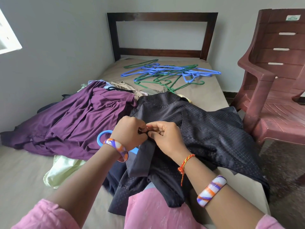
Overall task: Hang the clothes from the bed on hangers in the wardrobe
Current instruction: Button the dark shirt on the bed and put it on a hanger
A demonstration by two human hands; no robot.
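Dark dotted shirt [206, 129] (spread on the bed [206, 95]) pinched by both hands [148, 134].

Your hands pinch a dark shirt [203, 128], near-black with a fine grid of small pale dots. Left of it lies a plain plum-purple garment [74, 124]; a pale yellow-green cloth [61, 171] pokes out below that. The hanger [103, 135] under your left wrist is sky blue. Farther up the tan sheet [203, 93], a heap of hangers [168, 73] mixes blue and green. Your bangles [212, 190] are white, swirled orange and purple; wrist thread [185, 164] red and yellow. Sleeves pink. Headboard [162, 15] dark brown, chair [274, 76] maroon, wall pale grey.
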